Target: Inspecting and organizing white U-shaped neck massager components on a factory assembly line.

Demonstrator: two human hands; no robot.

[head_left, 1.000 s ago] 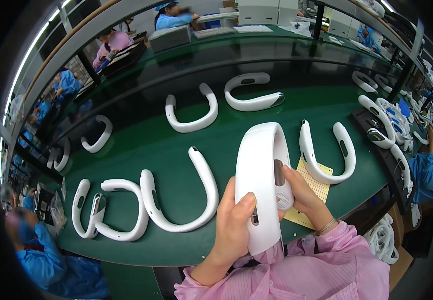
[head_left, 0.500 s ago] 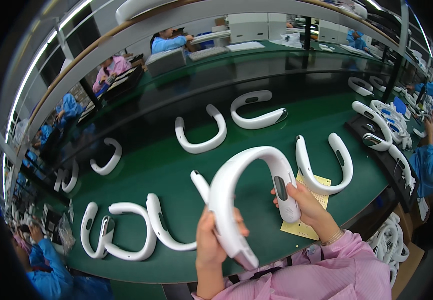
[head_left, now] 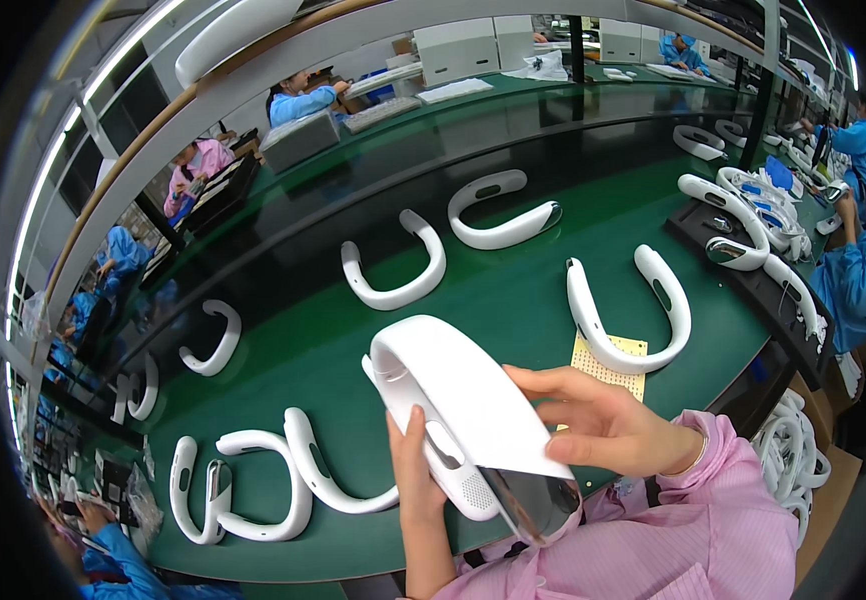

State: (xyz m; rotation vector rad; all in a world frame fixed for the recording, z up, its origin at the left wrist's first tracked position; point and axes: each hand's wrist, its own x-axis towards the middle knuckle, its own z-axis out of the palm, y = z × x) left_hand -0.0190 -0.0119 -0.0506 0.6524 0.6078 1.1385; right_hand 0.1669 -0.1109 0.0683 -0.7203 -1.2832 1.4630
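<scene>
Before me is a tilted white U-shaped neckband device (head_left: 483,395), its broad outer face turned up. A shiny dark panel (head_left: 533,500) covers its near end, and a dotted grille shows on the other arm. My left hand (head_left: 418,470) is closed around that arm, with the thumb on its inner side. My right hand (head_left: 608,420) has its fingers stretched and apart; index finger and thumb are at the device's right edge. Beyond my right hand, a similar white neckband (head_left: 681,325) lies partly over a yellow perforated card (head_left: 628,385).
Several more white neckbands (head_left: 298,490) lie around the green table (head_left: 493,290). A black tray (head_left: 743,270) with neckbands sits at the right. Below the table edge, a cardboard box (head_left: 833,470) stands beside white parts. A co-worker in blue (head_left: 863,275) is at the right.
The device has turned over, from an upright arch to a tilt with its outer face up. My right hand has let go of the grille arm and spread its fingers at the other edge.
</scene>
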